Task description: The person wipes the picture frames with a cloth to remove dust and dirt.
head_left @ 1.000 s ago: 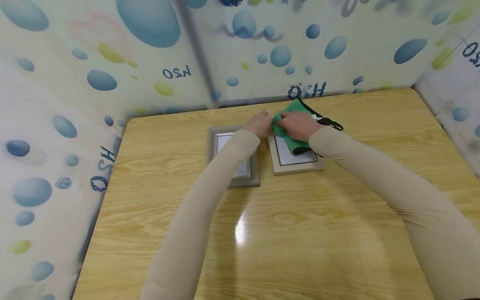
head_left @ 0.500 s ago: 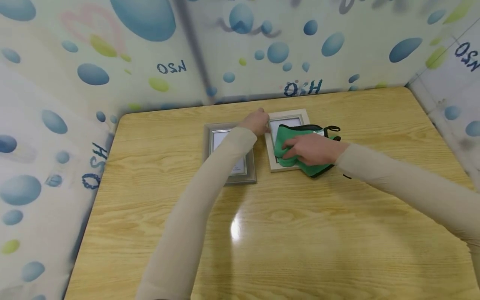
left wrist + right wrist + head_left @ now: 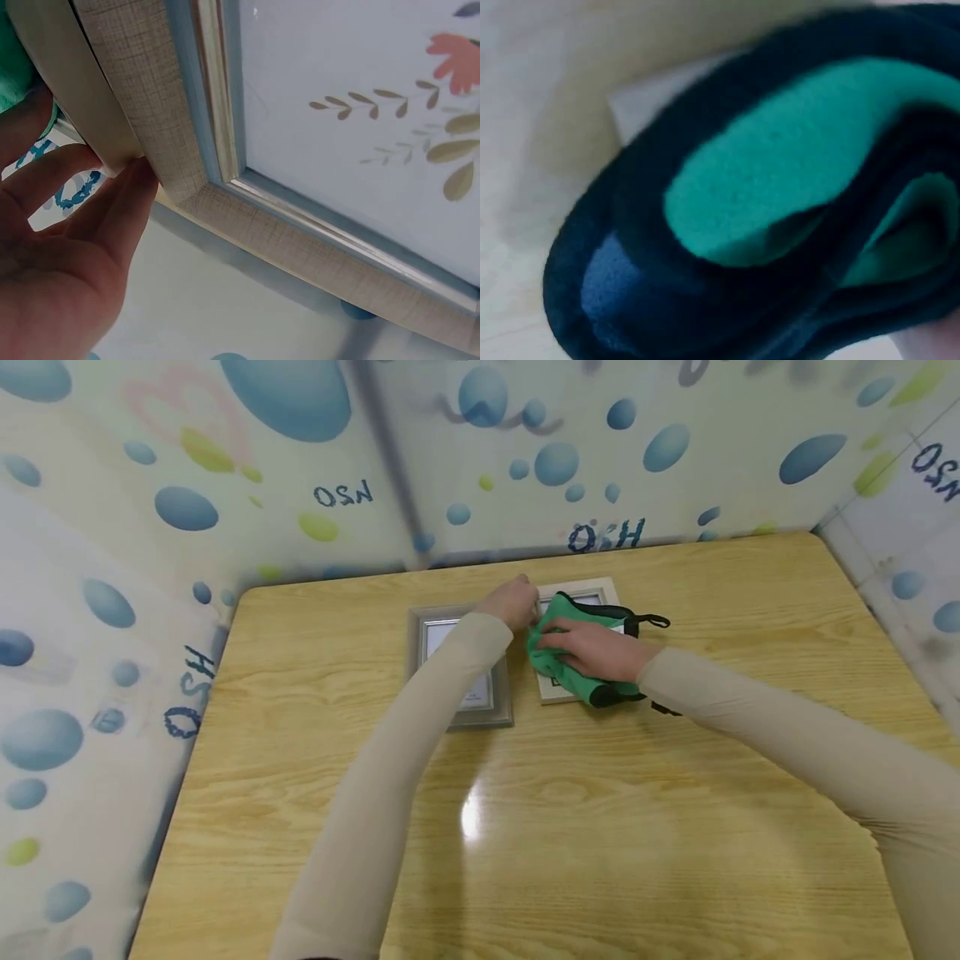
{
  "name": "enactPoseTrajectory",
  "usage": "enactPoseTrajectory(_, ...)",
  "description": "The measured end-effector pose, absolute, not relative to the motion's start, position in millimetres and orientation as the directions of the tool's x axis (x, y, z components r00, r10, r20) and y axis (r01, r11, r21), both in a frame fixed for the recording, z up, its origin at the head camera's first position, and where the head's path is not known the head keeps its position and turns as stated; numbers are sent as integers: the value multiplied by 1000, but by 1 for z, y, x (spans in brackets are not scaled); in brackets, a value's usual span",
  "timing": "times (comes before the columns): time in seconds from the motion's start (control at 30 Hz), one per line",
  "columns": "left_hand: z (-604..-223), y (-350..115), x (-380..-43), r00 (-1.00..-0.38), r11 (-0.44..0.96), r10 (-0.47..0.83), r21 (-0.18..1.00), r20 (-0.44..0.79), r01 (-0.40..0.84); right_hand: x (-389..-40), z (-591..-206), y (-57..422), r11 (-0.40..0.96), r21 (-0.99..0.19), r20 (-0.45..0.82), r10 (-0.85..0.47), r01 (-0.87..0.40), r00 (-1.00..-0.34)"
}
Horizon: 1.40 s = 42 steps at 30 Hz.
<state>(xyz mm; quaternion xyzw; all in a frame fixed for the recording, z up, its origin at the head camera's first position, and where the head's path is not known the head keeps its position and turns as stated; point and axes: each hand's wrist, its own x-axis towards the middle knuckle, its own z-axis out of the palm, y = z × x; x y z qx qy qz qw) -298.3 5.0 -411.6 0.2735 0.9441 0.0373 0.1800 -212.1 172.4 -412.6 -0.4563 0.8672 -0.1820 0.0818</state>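
In the head view a cream picture frame (image 3: 606, 587) lies face up near the table's back edge. My left hand (image 3: 512, 602) is at its left side; the left wrist view shows the fingertips pinching the frame's edge near a corner. A green cloth (image 3: 542, 647) with black trim covers much of the glass. My right hand (image 3: 600, 652) grips the bunched cloth and presses it on the left part of that frame. In the right wrist view the cloth's folds (image 3: 780, 150) fill most of the picture and hide the fingers.
A grey picture frame (image 3: 416, 647) lies just left of the cream one, partly under my left forearm. In the left wrist view its textured border (image 3: 142, 82) surrounds a flower print. The wooden table (image 3: 585, 835) meets a wall with blue dots (image 3: 557, 464) behind.
The right hand has moved the cloth down and right across the cream frame, then back up and left to its left side. The left hand has stayed at the frame's edge.
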Motion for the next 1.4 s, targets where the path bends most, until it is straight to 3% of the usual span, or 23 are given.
enactPoseTrajectory(0.1,-413,6,-299,-783,845,534,172,-318,507,-217,-410,167,529,-393,-32,-825,-752,-564)
enactPoseTrajectory(0.27,-418,5,-304,-779,841,539,172,-320,512,-204,-400,158,479,-390,-106,-872,-787,-478)
enactPoseTrajectory(0.47,-416,4,-305,-759,820,569,154,-318,551,-168,-406,156,393,-212,16,-914,-895,-405)
enactPoseTrajectory(0.63,-412,3,-303,-743,806,589,162,-317,570,-147,-419,169,466,-77,89,-877,-881,-472)
enactPoseTrajectory(0.87,-413,3,-305,-737,797,600,152,-312,585,-143,-426,209,584,-36,102,-805,-811,-585)
enactPoseTrajectory(1.4,-407,3,-297,-769,824,566,184,-298,535,-152,-431,152,522,51,152,-846,-851,-510)
